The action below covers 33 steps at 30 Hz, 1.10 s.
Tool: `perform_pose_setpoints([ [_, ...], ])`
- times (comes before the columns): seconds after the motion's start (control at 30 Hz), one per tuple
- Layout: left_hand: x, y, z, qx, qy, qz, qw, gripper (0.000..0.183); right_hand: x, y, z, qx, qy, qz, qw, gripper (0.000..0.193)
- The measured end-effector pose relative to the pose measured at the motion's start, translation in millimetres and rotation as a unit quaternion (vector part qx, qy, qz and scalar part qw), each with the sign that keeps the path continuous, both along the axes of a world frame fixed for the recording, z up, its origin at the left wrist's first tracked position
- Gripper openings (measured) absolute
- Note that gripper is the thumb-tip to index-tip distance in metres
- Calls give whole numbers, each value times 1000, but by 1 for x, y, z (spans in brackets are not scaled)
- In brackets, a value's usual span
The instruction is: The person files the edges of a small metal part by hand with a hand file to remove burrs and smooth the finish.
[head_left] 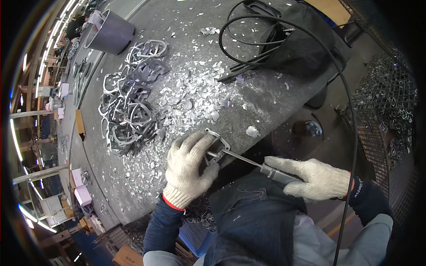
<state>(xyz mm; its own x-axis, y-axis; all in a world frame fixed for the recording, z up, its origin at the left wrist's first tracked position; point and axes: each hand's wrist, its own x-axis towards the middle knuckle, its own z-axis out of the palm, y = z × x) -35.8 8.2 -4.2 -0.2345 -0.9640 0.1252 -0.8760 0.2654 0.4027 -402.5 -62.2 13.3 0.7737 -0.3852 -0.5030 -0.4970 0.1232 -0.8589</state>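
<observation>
My left hand (pixel 188 162), in a white knitted glove, grips a small metal frame part (pixel 218 139) at the table's near edge. Its fingers wrap over the part and hide some of it. From the right, my gloved right hand (pixel 317 177) is closed around the grey handle of a file (pixel 277 174), index finger stretched along it. The file's thin metal blade reaches left, and its tip meets the frame part. Beyond my left hand lies a pile of similar metal frames (pixel 128 111), next to scattered silvery flakes (pixel 191 95).
A dark bucket (pixel 113 33) stands at the far left of the grey table (pixel 248 106). Far right lies a black mesh bag (pixel 297 48); a black cable (pixel 353 119) loops from there down past my right wrist. Wire mesh cages (pixel 377 102) holding metal parts stand right of the table.
</observation>
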Motion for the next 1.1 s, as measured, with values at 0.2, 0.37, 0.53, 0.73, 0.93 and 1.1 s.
perform_pose_setpoints([
  [0.2, 0, 1, 1, 15, -14, 16, 1000, 78, 3, 22, 7, -368, 129, 89, 916, 72],
  [0.37, 1, 1, 2, 9, -10, 6, 1000, 76, 12, 31, 7, -488, 119, 46, 864, 59],
  [0.53, 0, 1, 4, 7, -10, 7, 1000, 74, 10, 30, 11, -505, 152, 82, 846, 60],
  [0.73, 0, 2, 4, 1, -3, 6, 1000, 73, 15, 23, 10, -495, 134, 93, 854, 65],
  [0.93, 1, 4, 3, 13, 10, 13, 1000, 73, 12, 26, 14, -480, 154, 100, 858, 68],
  [1.1, 4, 2, 3, 25, 19, 11, 999, 73, 14, 20, 9, -481, 122, 93, 863, 67],
])
